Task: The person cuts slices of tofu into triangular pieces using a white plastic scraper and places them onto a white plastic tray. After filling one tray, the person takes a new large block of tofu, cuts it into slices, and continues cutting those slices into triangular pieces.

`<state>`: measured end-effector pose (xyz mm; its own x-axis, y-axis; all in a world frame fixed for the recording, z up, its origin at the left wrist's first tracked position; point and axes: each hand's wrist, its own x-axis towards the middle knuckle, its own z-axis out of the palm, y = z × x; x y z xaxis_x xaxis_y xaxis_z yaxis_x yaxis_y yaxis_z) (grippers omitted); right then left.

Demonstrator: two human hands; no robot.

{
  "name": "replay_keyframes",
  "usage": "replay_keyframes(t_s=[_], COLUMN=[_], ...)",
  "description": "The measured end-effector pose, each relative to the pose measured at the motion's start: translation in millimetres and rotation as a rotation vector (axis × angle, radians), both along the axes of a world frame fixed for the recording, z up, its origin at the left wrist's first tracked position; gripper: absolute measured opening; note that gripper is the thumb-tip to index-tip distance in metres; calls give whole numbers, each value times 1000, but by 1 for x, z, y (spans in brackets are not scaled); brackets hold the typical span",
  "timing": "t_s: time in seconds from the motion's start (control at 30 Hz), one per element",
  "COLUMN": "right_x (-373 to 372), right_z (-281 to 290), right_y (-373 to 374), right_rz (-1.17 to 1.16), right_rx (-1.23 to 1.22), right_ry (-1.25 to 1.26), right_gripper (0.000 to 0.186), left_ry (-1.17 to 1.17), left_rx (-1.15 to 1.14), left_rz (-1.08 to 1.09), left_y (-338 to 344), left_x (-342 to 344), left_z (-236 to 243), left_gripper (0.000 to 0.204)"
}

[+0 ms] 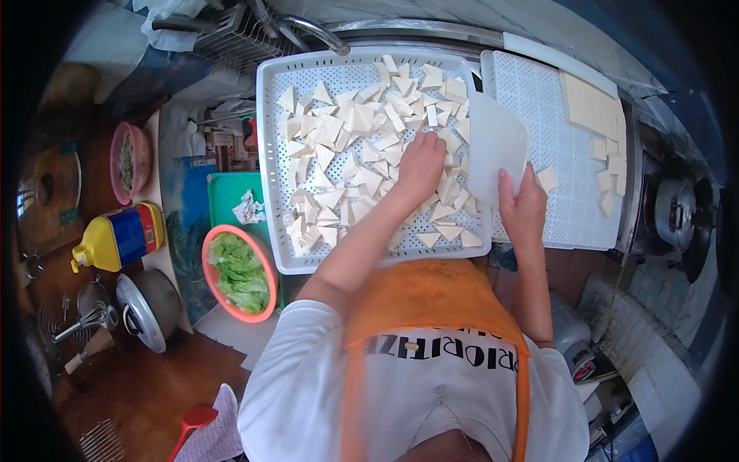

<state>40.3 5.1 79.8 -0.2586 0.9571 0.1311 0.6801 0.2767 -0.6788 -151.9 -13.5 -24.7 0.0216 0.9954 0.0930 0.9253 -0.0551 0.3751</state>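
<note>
A white perforated plastic basket (269,165) in front of me holds many pale tofu triangles (327,129), heaped and scattered. My left hand (423,164) reaches in among them, fingers curled down; their tips and anything in them are hidden. Between thumb and fingers, my right hand (523,206) grips the near edge of a thin white plastic board (493,146), tilted over the basket's right rim. Right of it, a second white perforated tray (531,115) bears a large tofu slab (591,106) and several cut pieces (616,165). A lone tofu piece (547,179) lies close to my right hand.
Left of the basket stand a green tray (223,194), an orange bowl of lettuce (240,273), a yellow jug (115,237) and a lidded pot (150,309). A faucet (315,32) overhangs the basket's far rim. Another pot (674,209) sits on the stove at right.
</note>
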Motion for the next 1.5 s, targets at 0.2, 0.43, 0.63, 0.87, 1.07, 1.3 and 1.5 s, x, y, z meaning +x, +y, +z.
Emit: replay_keyframes(t_s=[0.2, 0.43, 0.63, 0.87, 1.07, 1.3, 1.5], right_x=[-18, -50, -58, -64, -77, -54, 0], right_z=[13, 24, 28, 25, 4, -3, -13], right_y=[-16, -24, -31, -31, -30, -17, 0], right_rz=[101, 276, 331, 353, 387, 346, 56], right_rx=[66, 37, 10, -67, -104, -260, -206], right_ry=[-62, -128, -189, -168, -167, 35, 167], right_gripper=[17, 18, 18, 18, 20, 28, 28], left_ry=[-988, -1630, -1665, -1734, -1789, -561, -190], left_rx=[-275, -220, -227, -203, -192, -242, -66], left_rz=[464, 522, 591, 590, 597, 538, 194], left_y=[2, -2, -9, -12, -16, -31, 5], left_x=[-24, -40, -44, -41, -42, -93, -52], left_z=[32, 41, 31, 25, 45, 63, 44], left_gripper=[31, 39, 43, 43, 38, 42, 18])
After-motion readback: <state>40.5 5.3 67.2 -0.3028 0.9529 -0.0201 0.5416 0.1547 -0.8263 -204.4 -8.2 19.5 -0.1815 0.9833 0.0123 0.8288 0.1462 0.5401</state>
